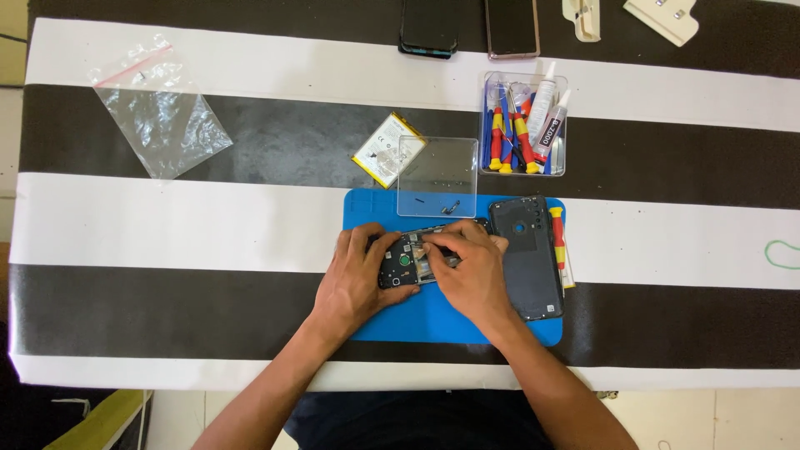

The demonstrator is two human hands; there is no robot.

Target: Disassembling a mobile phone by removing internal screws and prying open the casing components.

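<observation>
Phone repair workbench indicated. Blue work mat [433,321] laid on black-and-white striped table cover [167,217]. Clear tray of red-yellow screwdrivers and glue tubes [523,123] set beyond mat; loose phone battery [379,150] beside tray; detached phone back cover [527,258] on mat.

Centre of frame: a work mat [450,321] is laid on the bench [208,225]. On the mat, an opened phone [406,265] is held between the left hand [354,279] and right hand [475,271]; a back cover [527,258] lies at right. Above, a clear tray [437,177] overlaps a battery [382,150]. Upper right: tool box [523,123]. Upper left: plastic bag [158,112].
</observation>
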